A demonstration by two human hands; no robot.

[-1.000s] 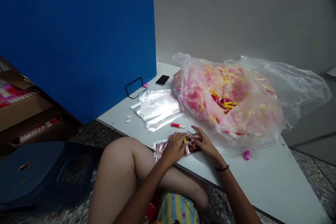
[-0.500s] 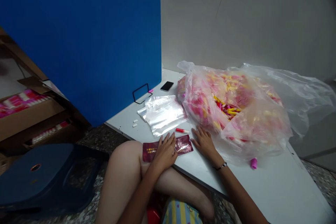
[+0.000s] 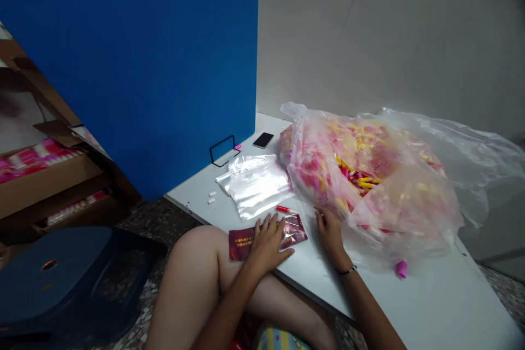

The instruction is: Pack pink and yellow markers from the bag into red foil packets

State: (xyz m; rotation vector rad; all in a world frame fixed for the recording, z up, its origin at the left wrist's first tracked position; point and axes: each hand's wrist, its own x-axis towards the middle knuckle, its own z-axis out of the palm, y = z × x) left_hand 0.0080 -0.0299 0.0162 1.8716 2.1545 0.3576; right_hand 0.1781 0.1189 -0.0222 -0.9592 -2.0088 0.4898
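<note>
My left hand [image 3: 269, 245] lies palm down with fingers spread on a dark maroon printed packet [image 3: 296, 230] at the table's near edge. One end of that packet reaches out over my knee. My right hand [image 3: 329, 231] is beside the large plastic bag, its fingers curled together; whatever they pinch, if anything, is too small to make out. Just beyond the packet, between both hands, lies a small red-and-white tube [image 3: 283, 209]. Transparent plastic sleeves [image 3: 260, 188] are stacked flat farther back.
A big translucent bag [image 3: 404, 197] of pink, red and yellow pieces covers much of the white table [image 3: 426, 306]. Near it lies a pink cap [image 3: 401, 269]. A phone [image 3: 263, 140], a black wire stand [image 3: 223, 149] and small white pieces [image 3: 211, 198] are left. A blue stool [image 3: 61, 279] stands beside.
My right hand has lifted off its flat rest by the packet's end, and its fingers have curled in. My left hand stays on the packet, its thumb now stretched out sideways.
</note>
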